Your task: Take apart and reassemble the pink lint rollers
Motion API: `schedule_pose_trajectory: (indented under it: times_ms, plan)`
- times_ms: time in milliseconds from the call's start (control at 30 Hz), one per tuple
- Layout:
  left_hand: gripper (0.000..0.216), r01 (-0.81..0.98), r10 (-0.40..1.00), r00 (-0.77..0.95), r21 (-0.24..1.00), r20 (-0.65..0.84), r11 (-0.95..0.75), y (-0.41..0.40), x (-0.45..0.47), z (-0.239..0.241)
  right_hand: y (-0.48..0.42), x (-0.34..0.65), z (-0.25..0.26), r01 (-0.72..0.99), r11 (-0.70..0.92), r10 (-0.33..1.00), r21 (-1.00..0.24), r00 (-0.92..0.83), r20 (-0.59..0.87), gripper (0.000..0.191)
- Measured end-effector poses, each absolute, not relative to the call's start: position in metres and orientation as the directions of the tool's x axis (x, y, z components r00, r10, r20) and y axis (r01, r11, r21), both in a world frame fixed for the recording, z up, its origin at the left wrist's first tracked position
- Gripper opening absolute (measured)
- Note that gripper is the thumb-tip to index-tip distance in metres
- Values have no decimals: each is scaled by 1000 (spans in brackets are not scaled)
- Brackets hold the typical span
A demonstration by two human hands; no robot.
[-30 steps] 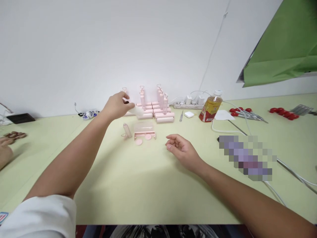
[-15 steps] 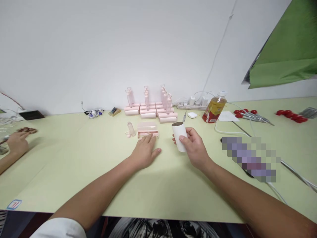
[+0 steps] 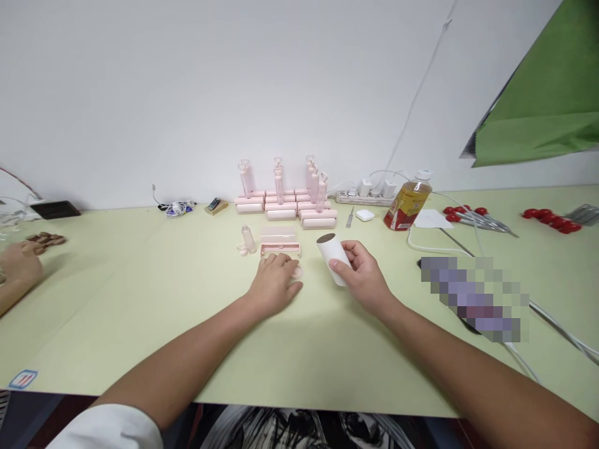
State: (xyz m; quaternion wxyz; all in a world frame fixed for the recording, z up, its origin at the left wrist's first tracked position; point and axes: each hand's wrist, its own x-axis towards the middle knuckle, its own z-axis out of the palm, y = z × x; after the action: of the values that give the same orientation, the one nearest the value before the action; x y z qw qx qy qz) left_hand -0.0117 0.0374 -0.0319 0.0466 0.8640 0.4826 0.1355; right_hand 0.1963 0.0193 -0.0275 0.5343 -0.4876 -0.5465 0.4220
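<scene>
My right hand (image 3: 362, 277) is closed round a white paper roll (image 3: 331, 255) with a brown core, tilted so its open end faces up and left. My left hand (image 3: 275, 282) lies on the table just in front of a pink frame part (image 3: 279, 249), fingers curled down over small pink discs; whether it grips one is hidden. A small clear pink handle piece (image 3: 248, 239) stands left of the frame. Behind them sits a stack of finished pink rollers (image 3: 285, 207) with several upright handles.
A tea bottle (image 3: 405, 203), power strip (image 3: 365, 198), small screwdriver (image 3: 349, 217) and white cables (image 3: 440, 249) lie at the back right. Red-handled tools (image 3: 463, 214) lie further right. Another person's hand (image 3: 19, 262) rests at the far left edge.
My left hand came back from the roller stack and dropped to the table by the pink frame. The white roll passed to my right hand, which has tilted it slightly leftward.
</scene>
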Motion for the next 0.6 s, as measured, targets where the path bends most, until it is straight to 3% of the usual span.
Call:
schedule_pose_trajectory:
  times_ms: [267,500,600]
  plan:
    - [29,732,782,593,279,192,-622,49,-13,-35,20,196,-30,105,130,991,-986,-31,127,39]
    - [39,519,816,467,641,341,-565,48,-19,-30,19,196,-29,106,104,992,-989,-79,96,40]
    - [34,371,872,380,813,307,-448,50,-19,-29,17,195,-31,129,88,987,-988,-146,69,39]
